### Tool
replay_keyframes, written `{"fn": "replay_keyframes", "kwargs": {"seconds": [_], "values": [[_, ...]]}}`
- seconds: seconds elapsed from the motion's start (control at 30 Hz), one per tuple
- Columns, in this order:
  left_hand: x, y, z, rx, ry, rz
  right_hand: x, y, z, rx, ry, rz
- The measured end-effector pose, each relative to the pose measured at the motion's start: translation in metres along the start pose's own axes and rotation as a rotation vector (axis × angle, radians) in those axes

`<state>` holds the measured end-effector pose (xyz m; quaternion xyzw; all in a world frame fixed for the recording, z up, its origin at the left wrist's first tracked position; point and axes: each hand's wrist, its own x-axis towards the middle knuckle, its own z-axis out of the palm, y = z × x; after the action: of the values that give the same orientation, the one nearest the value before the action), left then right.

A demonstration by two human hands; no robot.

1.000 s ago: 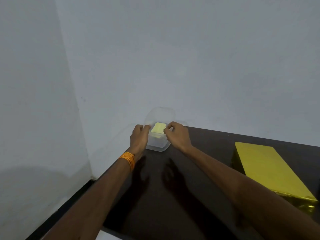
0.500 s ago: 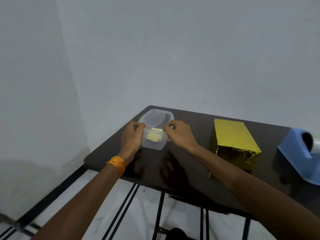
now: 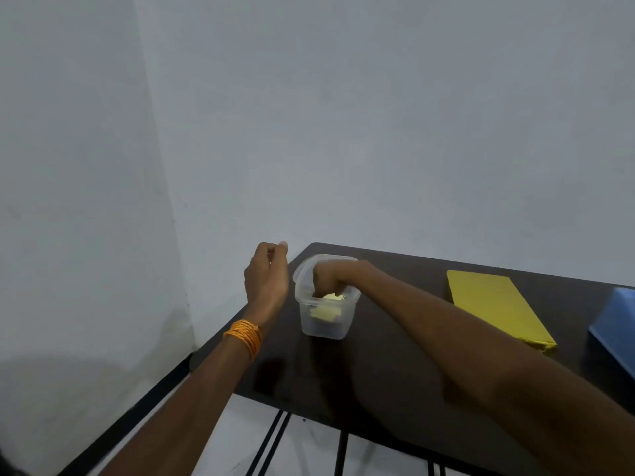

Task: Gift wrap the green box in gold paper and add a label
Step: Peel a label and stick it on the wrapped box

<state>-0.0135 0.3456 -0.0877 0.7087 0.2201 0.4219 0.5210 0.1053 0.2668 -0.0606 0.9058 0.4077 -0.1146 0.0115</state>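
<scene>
Box (image 3: 494, 307) looks wrapped in gold and lies on the counter (image 3: 395, 372), well right of both hands; labelling is left. Right grip (image 3: 326, 280) is down in the tub (image 3: 326, 328), fingers curled at the labels (image 3: 324, 312); can't tell if it pinches one. Left grip (image 3: 266, 276) hovers beside the tub, curled; can't tell if it holds anything.

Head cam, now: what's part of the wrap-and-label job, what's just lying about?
In play: gold-wrapped box; yellow labels; clear tub holding them; right hand reaching into it.
Lying about: blue tape dispenser; left hand raised beside tub.
</scene>
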Motion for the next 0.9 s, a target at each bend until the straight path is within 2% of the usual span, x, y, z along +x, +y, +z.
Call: {"fn": "replay_keyframes", "kwargs": {"seconds": [0.07,0.13,0.33,0.5,0.67,0.9], "values": [[0.004,0.004,0.001,-0.018,0.004,0.0,0.013,0.0,0.008,-0.081,-0.054,0.035],[0.007,0.007,0.002,-0.028,0.005,0.012,0.018,0.001,0.012,-0.153,-0.02,0.044],[0.005,0.007,0.006,-0.072,0.008,0.031,0.009,-0.001,0.015,-0.163,0.025,-0.048],[-0.006,0.006,0.012,-0.096,0.009,0.039,0.0,0.001,0.017,-0.136,0.169,-0.07],[-0.01,0.011,0.015,-0.098,0.003,0.038,-0.011,0.005,0.015,-0.027,0.345,-0.042],[-0.016,0.017,0.019,-0.071,0.026,0.08,-0.033,0.02,-0.004,0.371,0.527,-0.107]]}}
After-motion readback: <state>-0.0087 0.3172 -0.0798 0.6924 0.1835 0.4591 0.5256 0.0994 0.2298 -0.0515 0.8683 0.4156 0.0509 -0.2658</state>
